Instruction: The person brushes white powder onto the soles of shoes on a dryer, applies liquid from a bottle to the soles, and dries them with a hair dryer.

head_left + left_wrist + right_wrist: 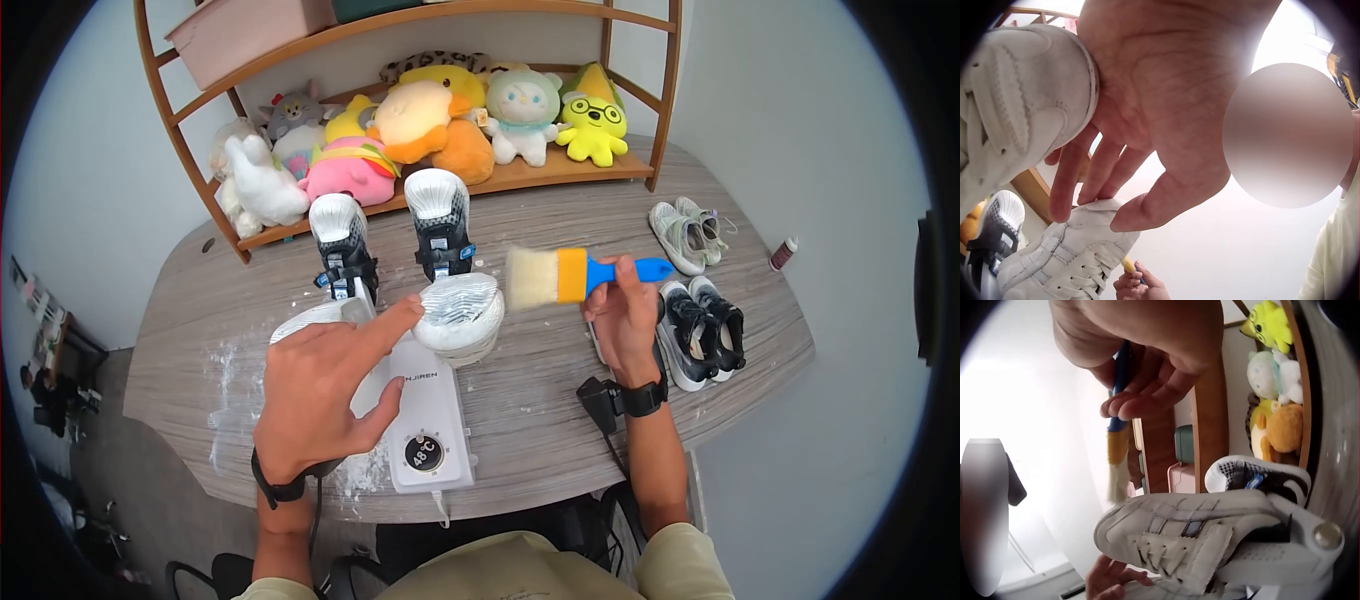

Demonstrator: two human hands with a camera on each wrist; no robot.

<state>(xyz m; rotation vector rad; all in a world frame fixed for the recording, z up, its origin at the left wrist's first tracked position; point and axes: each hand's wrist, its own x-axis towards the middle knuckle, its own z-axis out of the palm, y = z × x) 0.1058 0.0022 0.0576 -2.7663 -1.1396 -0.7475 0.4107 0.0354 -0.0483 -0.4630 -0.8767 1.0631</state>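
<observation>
My right hand [630, 325] holds a wide paintbrush [572, 276] by its blue handle, with the pale bristles pointing left, beside a white lace-up sneaker [458, 315]. That sneaker sits sole-up on a white shoe dryer [430, 395] whose dial reads 48°C; whitish streaks cover its sole. At the sneaker's toe is my left hand [325, 375], index finger extended to the edge and thumb held apart. In the left wrist view, its fingertips [1063, 209] overlap the toe. A second white sneaker [300, 320] is partly hidden behind the left hand.
Two black-and-white strapped shoes [440, 215] stand behind the dryer. More shoes [690, 335] and a small bottle [784, 253] lie right. Plush toys [415, 120] fill the wooden shelf [570, 172] at the back. White powder [232, 420] marks the table at left.
</observation>
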